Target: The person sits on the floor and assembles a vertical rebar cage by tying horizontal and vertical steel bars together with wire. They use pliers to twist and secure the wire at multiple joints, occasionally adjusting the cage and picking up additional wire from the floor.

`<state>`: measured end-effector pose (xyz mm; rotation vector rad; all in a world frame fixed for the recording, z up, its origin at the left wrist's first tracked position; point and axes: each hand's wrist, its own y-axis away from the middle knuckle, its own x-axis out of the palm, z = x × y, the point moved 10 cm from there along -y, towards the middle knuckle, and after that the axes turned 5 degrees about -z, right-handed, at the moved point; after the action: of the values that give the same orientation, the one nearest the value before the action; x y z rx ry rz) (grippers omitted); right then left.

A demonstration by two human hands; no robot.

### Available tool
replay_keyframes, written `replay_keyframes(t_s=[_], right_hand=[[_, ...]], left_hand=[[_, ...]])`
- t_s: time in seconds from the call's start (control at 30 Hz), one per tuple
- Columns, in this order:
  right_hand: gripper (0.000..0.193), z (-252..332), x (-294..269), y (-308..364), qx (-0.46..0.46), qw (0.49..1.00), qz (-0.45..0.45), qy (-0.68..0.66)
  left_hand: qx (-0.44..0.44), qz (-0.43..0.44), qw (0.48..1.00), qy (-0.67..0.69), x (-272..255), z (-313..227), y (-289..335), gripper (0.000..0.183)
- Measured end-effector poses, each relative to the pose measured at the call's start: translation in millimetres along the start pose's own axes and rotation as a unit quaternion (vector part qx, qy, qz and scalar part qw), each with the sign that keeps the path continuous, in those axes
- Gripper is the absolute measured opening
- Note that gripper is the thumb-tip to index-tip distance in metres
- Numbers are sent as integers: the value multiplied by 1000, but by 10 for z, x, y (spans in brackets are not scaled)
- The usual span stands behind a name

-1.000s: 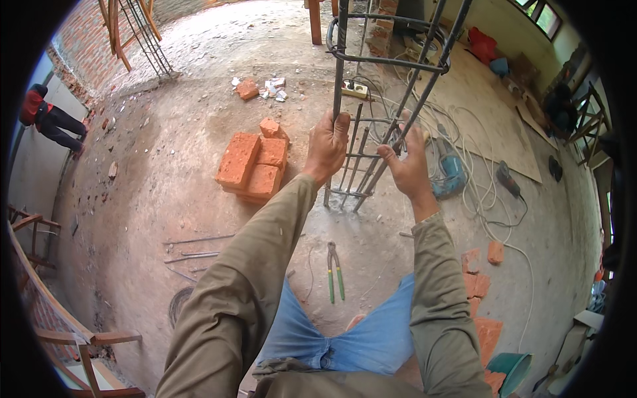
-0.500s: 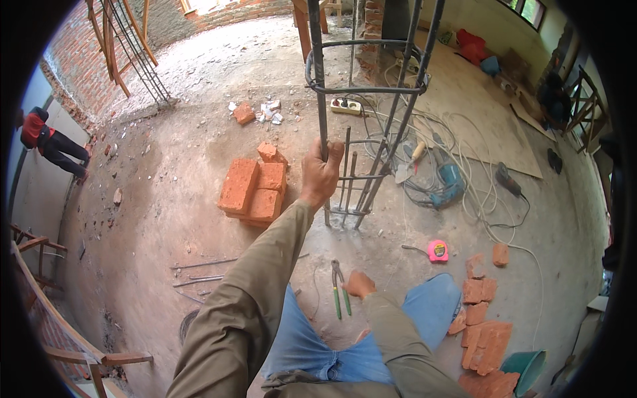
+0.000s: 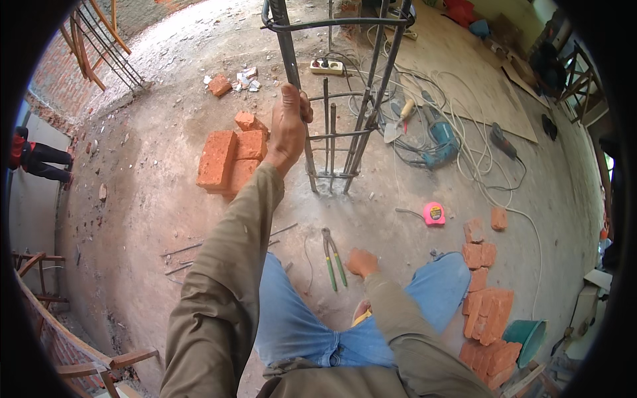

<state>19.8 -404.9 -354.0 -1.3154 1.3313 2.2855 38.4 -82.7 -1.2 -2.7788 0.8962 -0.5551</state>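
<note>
A cage of steel reinforcing bars (image 3: pixel 365 123) rises from the floor in front of me, tied with bent stirrups. My left hand (image 3: pixel 286 136) is wrapped round its left upright bar (image 3: pixel 286 56), thumb lying up along it. Between my knees my right hand (image 3: pixel 363 263) is closed low over the floor, and what is in it, if anything, is hidden. Just left of it lie green-handled pincers (image 3: pixel 330 268), apart from the hand. A pink tape measure (image 3: pixel 434 214) rests on the floor to the right, its blade end slightly out.
Orange bricks (image 3: pixel 217 159) are stacked left of the cage. Broken bricks (image 3: pixel 489 312) and a green bucket (image 3: pixel 527 341) lie by my right knee. A power drill (image 3: pixel 441 142), trowel (image 3: pixel 394 131), grinder (image 3: pixel 503 140) and tangled cables spread right of the cage, near a power strip (image 3: pixel 326 67).
The view has shifted, so the cage and floor things sit higher in it. My left hand stays on the bar, with its thumb now raised. My right hand is slightly farther from the pincers.
</note>
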Motion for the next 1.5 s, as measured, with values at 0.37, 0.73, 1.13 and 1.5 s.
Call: replay_keyframes(t_s=[0.37,0.73,1.13,1.5], right_hand=[[41,37,50,-25,-36,997,24,-66],[37,135,-32,20,-68,991,36,-109],[34,202,-66,10,-91,988,30,-123],[40,219,-50,-10,-90,987,33,-126]], left_hand=[[-81,-27,983,161,-99,71,-66,47],[-118,-39,967,220,-123,149,-81,38],[-77,-19,972,222,-136,125,-104,35],[-51,-68,977,197,-172,75,-75,29]])
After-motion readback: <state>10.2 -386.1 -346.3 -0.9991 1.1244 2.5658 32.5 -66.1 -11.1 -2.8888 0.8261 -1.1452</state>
